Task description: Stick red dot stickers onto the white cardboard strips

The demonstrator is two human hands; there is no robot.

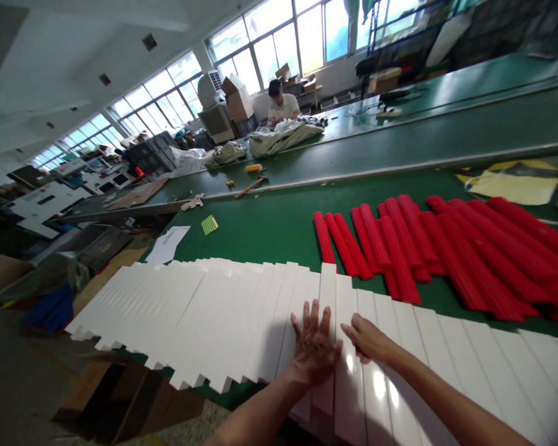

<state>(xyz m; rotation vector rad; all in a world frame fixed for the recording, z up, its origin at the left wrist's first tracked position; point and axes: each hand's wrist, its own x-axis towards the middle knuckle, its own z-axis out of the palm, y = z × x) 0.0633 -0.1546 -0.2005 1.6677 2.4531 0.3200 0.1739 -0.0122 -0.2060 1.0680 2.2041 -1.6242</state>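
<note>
Long, narrow white boxes (242, 310) lie side by side in a row across the table's near side. My left hand (314, 347) rests on them with its fingers spread, palm down. Under and beside that hand, one white box (328, 285) sticks out farther at the far end than its neighbours. Just to the right, my right hand (365, 337) is over the adjoining boxes, its fingers curled and one finger pointing left. Whether anything small is inside its curled fingers is hidden.
Several red ribbed bundles (400, 248) lie beyond the boxes on the green table (260, 229). A white paper (168, 244) and a yellow-green card (209, 225) are at the left. A hammer (251, 187) lies farther back. A person (283, 106) sits across the tables.
</note>
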